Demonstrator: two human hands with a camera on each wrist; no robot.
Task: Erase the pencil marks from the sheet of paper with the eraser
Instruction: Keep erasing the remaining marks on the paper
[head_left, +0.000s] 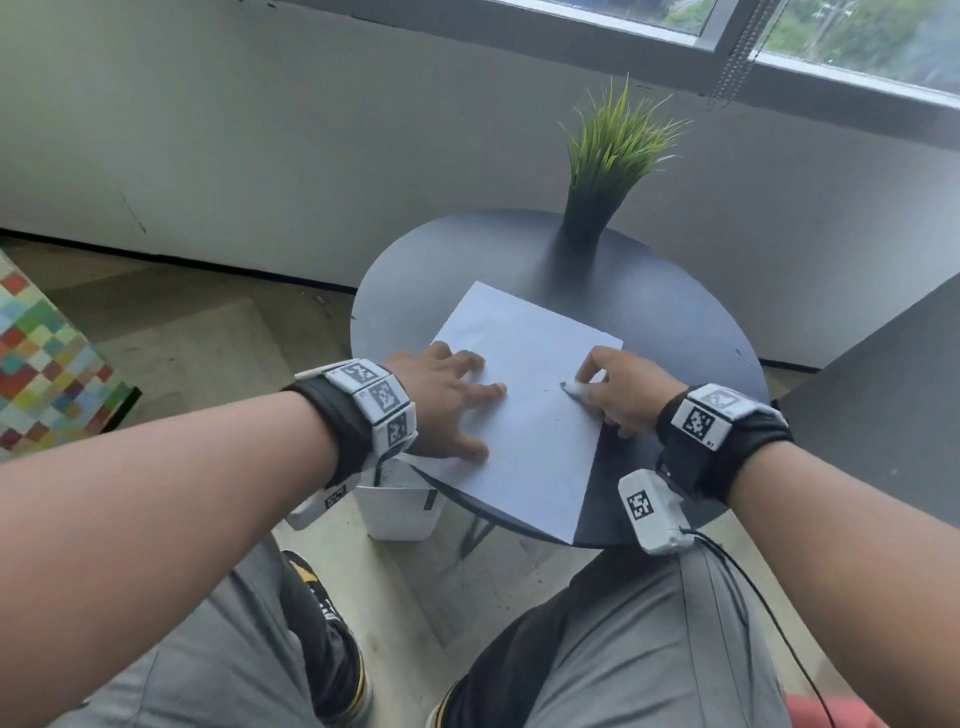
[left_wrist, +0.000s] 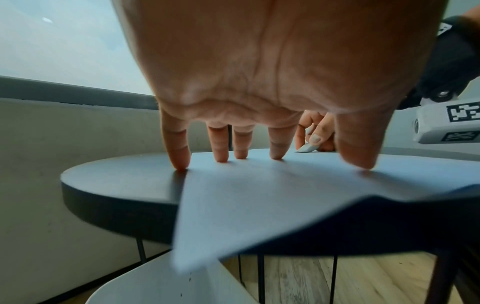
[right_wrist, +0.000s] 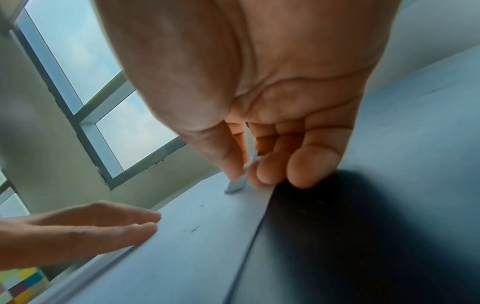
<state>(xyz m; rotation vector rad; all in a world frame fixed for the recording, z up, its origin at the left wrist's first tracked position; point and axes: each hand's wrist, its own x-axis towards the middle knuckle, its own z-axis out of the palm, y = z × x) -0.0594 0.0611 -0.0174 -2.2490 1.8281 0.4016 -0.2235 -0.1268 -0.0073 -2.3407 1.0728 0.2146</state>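
Note:
A white sheet of paper (head_left: 524, 405) lies on a round black table (head_left: 660, 312), its near corner hanging over the table's edge. My left hand (head_left: 452, 400) lies spread with straight fingers (left_wrist: 221, 150) pressing the sheet's left part flat. My right hand (head_left: 618, 389) pinches a small white eraser (head_left: 574, 387) between thumb and fingers, its tip touching the paper near the right edge. The eraser (right_wrist: 236, 184) shows below the thumb in the right wrist view, the paper (right_wrist: 182, 246) under it. A few small dark specks (right_wrist: 193, 229) sit on the sheet.
A black vase with green grass (head_left: 613, 171) stands at the table's far side. A white bin (head_left: 400, 512) sits on the floor under the left wrist. A colourful checkered object (head_left: 41, 358) is at left, a dark panel (head_left: 883, 415) at right.

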